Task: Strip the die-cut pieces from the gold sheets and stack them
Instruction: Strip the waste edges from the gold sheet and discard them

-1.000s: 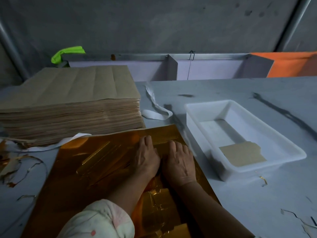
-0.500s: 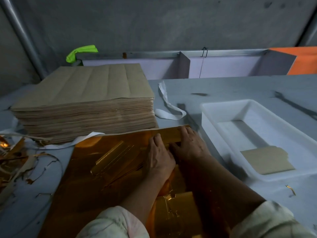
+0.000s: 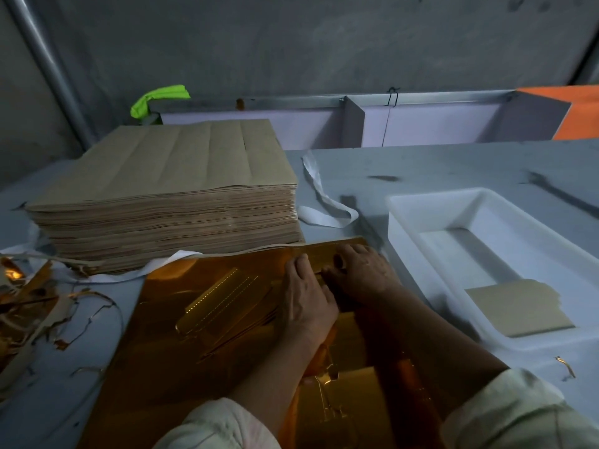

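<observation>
A shiny gold sheet (image 3: 194, 338) with die-cut outlines lies flat on the grey table in front of me. My left hand (image 3: 306, 296) presses flat on its far right part, fingers stretched forward. Right beside it, my right hand (image 3: 359, 273) curls its fingers and thumb on the sheet close to its far edge; what the fingertips pinch is hidden under the hand. One brown die-cut piece (image 3: 518, 307) lies in the white tray (image 3: 421, 202) on the right. A tall stack of sheets (image 3: 162, 196), brown side up, stands behind the gold sheet.
Torn gold and brown scrap strips (image 3: 29, 306) are heaped at the left table edge. A white strap (image 3: 324, 205) loops between the stack and the tray. A small gold scrap (image 3: 565, 366) lies by the tray's near side. A low partition (image 3: 356, 121) runs along the back.
Both hands have slid up the sheet to its far right corner. The right hand went from lying flat to curled fingers. The camera has shifted left.
</observation>
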Available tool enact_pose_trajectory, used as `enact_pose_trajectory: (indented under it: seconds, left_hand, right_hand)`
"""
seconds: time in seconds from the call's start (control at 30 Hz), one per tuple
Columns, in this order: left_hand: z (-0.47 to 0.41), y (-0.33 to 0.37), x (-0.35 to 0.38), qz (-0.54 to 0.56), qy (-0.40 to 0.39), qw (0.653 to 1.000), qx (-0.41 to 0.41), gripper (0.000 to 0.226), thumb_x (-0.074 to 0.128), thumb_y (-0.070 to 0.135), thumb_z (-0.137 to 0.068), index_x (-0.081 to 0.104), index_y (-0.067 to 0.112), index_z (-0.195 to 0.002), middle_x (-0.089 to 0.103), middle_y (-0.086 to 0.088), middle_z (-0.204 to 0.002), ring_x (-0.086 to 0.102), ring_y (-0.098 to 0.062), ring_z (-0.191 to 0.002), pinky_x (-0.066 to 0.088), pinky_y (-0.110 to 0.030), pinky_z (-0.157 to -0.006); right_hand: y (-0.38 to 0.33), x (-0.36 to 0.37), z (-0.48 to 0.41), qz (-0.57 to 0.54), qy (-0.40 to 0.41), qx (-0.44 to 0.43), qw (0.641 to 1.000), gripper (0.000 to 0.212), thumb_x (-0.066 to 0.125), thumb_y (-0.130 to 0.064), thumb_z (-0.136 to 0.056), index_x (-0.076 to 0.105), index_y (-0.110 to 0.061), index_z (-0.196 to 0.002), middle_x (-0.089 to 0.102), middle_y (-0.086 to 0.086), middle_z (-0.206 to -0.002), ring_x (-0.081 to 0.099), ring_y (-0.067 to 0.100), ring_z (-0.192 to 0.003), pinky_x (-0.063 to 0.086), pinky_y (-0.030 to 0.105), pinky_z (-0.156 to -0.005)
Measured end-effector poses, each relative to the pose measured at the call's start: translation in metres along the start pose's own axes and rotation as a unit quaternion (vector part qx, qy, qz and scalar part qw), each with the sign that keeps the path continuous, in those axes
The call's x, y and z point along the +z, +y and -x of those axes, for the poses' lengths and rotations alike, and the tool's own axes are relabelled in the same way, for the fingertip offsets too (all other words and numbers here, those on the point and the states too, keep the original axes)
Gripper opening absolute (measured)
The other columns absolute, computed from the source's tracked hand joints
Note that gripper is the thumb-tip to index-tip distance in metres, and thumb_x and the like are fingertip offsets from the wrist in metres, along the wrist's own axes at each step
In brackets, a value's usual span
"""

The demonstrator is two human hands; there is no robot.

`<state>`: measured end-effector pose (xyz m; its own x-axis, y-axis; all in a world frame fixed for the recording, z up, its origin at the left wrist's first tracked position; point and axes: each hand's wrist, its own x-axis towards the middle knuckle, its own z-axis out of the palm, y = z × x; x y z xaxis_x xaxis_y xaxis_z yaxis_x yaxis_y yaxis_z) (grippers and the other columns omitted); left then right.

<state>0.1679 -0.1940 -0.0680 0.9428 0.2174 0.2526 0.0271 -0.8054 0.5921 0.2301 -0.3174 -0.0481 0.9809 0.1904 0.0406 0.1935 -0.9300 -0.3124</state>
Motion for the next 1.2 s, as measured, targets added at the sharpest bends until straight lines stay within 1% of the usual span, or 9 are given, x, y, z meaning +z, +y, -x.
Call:
enact_pose_trajectory:
  seconds: [0.17,0.33,0.43,0.53,0.6,0.77,0.93,1.07,1.2]
  left_hand:
    - [0.001,0.0,-0.001,-0.001,0.004,1.0,0.001,0.075,0.061,0.034,-0.092,0.012,0.026,-0.149,0.018,-0.003,-0.154,0.049,-0.016,-0.118,0.05,-0.023,-0.084]
    - [0.001,0.001,-0.003,0.0,-0.003,1.0,-0.008,0.078,0.062,0.036,-0.091,0.012,0.024,-0.15,0.018,-0.006,-0.155,0.048,-0.018,-0.122,0.052,-0.027,-0.089]
    - [0.002,0.001,-0.004,-0.005,-0.003,1.0,-0.005,0.078,0.063,0.034,-0.091,0.013,0.022,-0.15,0.02,-0.007,-0.155,0.048,-0.018,-0.123,0.051,-0.029,-0.093]
    - [0.002,0.002,-0.004,-0.004,-0.007,1.0,0.002,0.078,0.063,0.032,-0.09,0.014,0.022,-0.15,0.022,-0.007,-0.154,0.046,-0.017,-0.124,0.049,-0.028,-0.097]
    - [0.002,0.003,-0.004,-0.005,-0.008,1.0,0.005,0.077,0.063,0.031,-0.09,0.015,0.022,-0.149,0.023,-0.007,-0.153,0.046,-0.017,-0.124,0.049,-0.028,-0.097]
    - [0.002,0.003,-0.004,-0.001,-0.005,1.0,-0.009,0.079,0.065,0.032,-0.088,0.015,0.02,-0.149,0.023,-0.007,-0.153,0.046,-0.019,-0.123,0.046,-0.023,-0.093]
    - [0.002,0.003,-0.005,0.012,-0.007,1.0,-0.02,0.085,0.067,0.032,-0.087,0.013,0.019,-0.151,0.023,-0.007,-0.153,0.045,-0.019,-0.125,0.044,-0.022,-0.093]
    - [0.002,0.004,-0.005,0.001,-0.011,1.0,-0.024,0.084,0.066,0.033,-0.088,0.013,0.018,-0.151,0.023,-0.007,-0.153,0.045,-0.019,-0.124,0.043,-0.022,-0.092]
    - [0.001,0.005,-0.006,-0.004,-0.013,1.0,-0.026,0.082,0.066,0.034,-0.088,0.015,0.018,-0.15,0.024,-0.007,-0.152,0.045,-0.019,-0.123,0.038,-0.018,-0.085]
  right_hand:
    - [0.004,0.004,0.002,-0.003,0.023,-0.026,0.999,0.047,0.04,-0.062,-0.096,0.049,-0.038,-0.135,0.05,-0.004,-0.145,0.042,0.022,-0.135,0.039,0.042,-0.106]
    - [-0.002,0.002,0.006,0.028,0.064,-0.071,0.995,0.036,0.032,-0.055,-0.101,0.057,-0.036,-0.118,0.061,-0.006,-0.122,0.054,0.017,-0.118,0.042,0.037,-0.099]
    - [-0.008,0.0,0.01,0.063,0.087,-0.102,0.989,0.029,0.04,-0.05,-0.101,0.056,-0.03,-0.114,0.061,-0.005,-0.106,0.058,0.016,-0.1,0.046,0.032,-0.085]
    - [-0.012,0.0,0.016,0.098,0.088,-0.129,0.983,0.029,0.05,-0.044,-0.098,0.053,-0.026,-0.119,0.061,-0.001,-0.106,0.059,0.018,-0.096,0.053,0.033,-0.079]
    - [-0.014,0.0,0.017,0.114,0.09,-0.137,0.98,0.03,0.049,-0.043,-0.098,0.051,-0.023,-0.12,0.06,0.0,-0.105,0.06,0.018,-0.095,0.051,0.031,-0.075]
    - [-0.018,-0.001,0.016,0.127,0.106,-0.121,0.979,0.029,0.047,-0.042,-0.099,0.049,-0.019,-0.116,0.06,0.001,-0.103,0.06,0.02,-0.091,0.034,0.028,-0.064]
    - [-0.019,0.001,0.016,0.116,0.121,-0.105,0.98,0.026,0.048,-0.038,-0.099,0.049,-0.017,-0.115,0.062,0.003,-0.102,0.061,0.021,-0.087,0.036,0.028,-0.064]
    - [-0.019,0.005,0.015,0.104,0.136,-0.084,0.982,0.021,0.046,-0.036,-0.1,0.048,-0.018,-0.112,0.062,0.002,-0.097,0.05,0.015,-0.072,0.038,0.027,-0.062]
    - [-0.019,0.007,0.014,0.08,0.148,-0.073,0.983,0.019,0.045,-0.034,-0.101,0.049,-0.018,-0.113,0.065,0.003,-0.101,0.063,0.019,-0.081,0.043,0.029,-0.064]
